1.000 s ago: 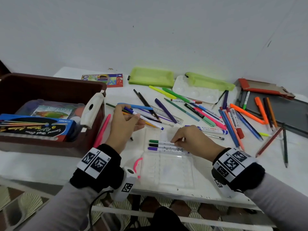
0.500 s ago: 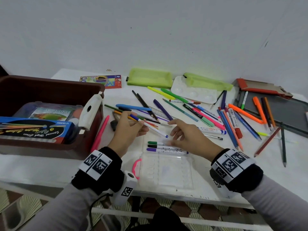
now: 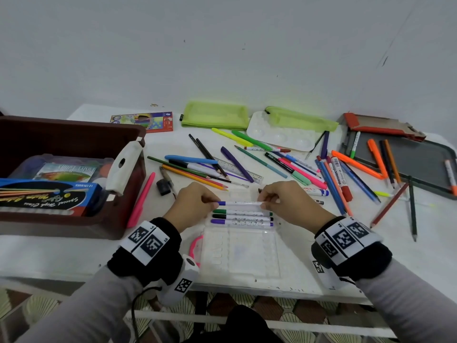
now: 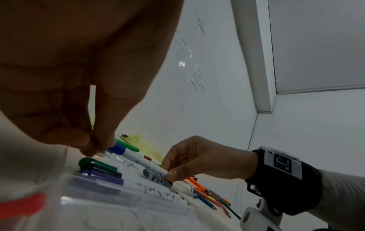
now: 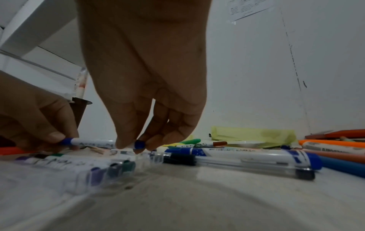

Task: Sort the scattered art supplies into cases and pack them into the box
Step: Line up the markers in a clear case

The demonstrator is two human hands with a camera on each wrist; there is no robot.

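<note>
A clear plastic marker case (image 3: 241, 253) lies open on the white table in front of me. Green, black and purple markers (image 3: 242, 217) lie side by side in its far slots. Just beyond them I hold a blue-capped white marker (image 3: 238, 203) level over the case. My left hand (image 3: 197, 203) pinches its blue cap end (image 4: 116, 149). My right hand (image 3: 277, 201) pinches the other end (image 5: 139, 144). A brown box (image 3: 81, 226) stands at the left, with a blue pencil carton (image 3: 47, 196) and a clear case inside.
Many loose pens, pencils, markers and a ruler (image 3: 237, 169) are scattered beyond the case. Two green pouches (image 3: 215, 115), a white palette (image 3: 279, 137), a pencil pack (image 3: 148, 121) and a dark tray (image 3: 408, 159) lie at the back. A pink pen (image 3: 141, 201) lies beside the box.
My left hand lifted the blue-capped marker out of the scattered pile and brought it over the case. My right hand rose off the case and took its other end.
</note>
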